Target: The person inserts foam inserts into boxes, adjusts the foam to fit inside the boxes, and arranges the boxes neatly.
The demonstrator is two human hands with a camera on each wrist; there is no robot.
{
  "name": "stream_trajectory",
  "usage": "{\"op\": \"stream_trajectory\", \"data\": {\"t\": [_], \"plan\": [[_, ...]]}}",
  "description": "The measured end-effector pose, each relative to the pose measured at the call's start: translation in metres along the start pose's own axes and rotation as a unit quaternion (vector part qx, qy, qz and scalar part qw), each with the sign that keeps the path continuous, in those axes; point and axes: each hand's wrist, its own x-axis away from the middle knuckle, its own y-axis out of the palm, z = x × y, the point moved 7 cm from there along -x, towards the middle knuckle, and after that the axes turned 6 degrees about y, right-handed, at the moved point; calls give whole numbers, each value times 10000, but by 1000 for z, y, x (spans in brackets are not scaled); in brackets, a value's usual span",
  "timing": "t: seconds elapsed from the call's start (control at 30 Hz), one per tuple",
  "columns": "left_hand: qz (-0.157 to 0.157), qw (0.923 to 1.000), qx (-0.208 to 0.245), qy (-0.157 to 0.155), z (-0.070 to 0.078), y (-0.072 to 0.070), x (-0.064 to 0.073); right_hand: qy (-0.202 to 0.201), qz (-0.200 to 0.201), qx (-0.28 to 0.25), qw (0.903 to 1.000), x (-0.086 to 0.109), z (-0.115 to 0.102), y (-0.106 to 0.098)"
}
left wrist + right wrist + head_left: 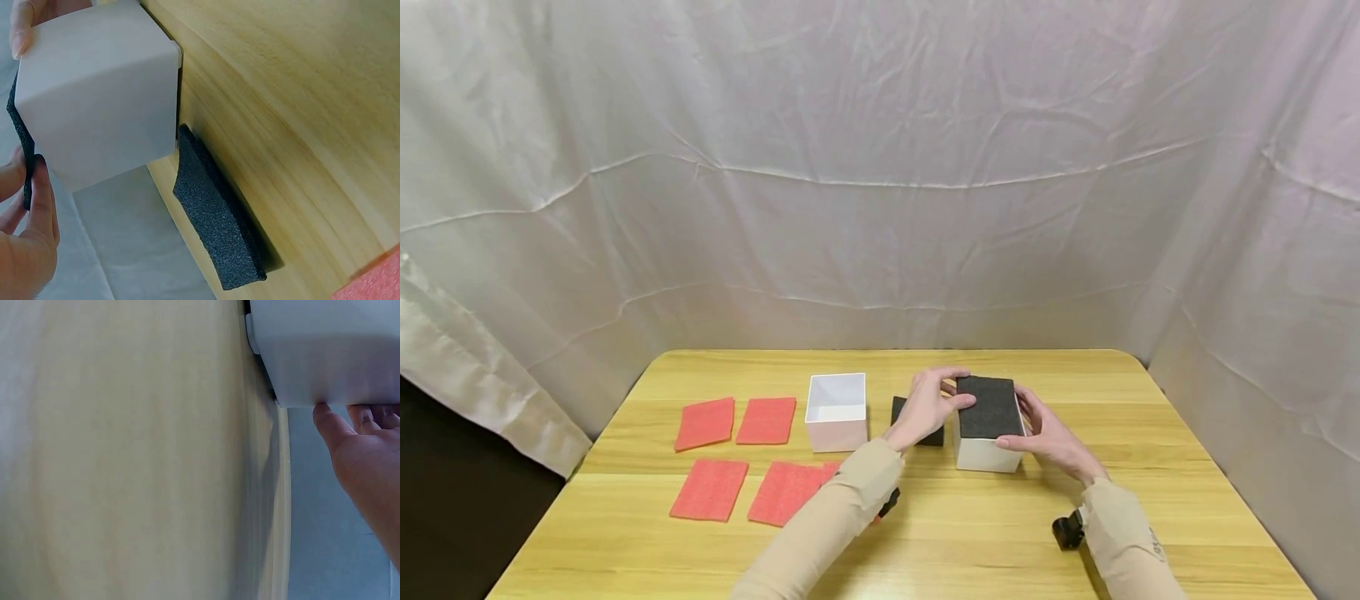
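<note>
A black foam square (988, 408) lies across the top of a white box (987, 457) on the right half of the table. My left hand (923, 408) pinches the left edge of this foam between thumb and fingers; the left wrist view shows that edge (27, 178) sticking out past the box rim. My right hand (1054, 435) grips the box's right side, thumb at the front corner and fingers farther back. In the right wrist view its fingertips meet the box wall (350, 369). The inside of this box is hidden under the foam.
Another black foam piece (936, 438) lies left of the covered box, partly behind my left forearm. Farther left stands an open white box (837, 437). Several red foam squares (709, 490) lie on the left of the wooden table (970, 542), some partly under my left sleeve. Grey curtains (880, 250) surround the table.
</note>
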Motion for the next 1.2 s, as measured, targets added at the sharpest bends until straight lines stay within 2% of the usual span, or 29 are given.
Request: {"op": "stream_trajectory", "data": {"t": [0.17,0.3,0.6,0.83,1.0,1.2], "plan": [[-179,9994,-291,67,2,5,-4,262,46,184,9995,1,2,-2],[-338,9976,-566,210,4,10,-6,201,71,150,9997,1,2,-2],[-591,9927,-997,327,4,12,-6,-20,23,-68,10000,0,1,0],[-583,9901,-1254,238,2,12,-4,-78,14,-105,9999,0,0,0],[-538,9836,-1678,379,5,13,-5,-77,10,-105,9999,0,1,0],[-838,9697,-2167,758,14,16,-3,-75,-12,-49,10000,0,0,1]]}}
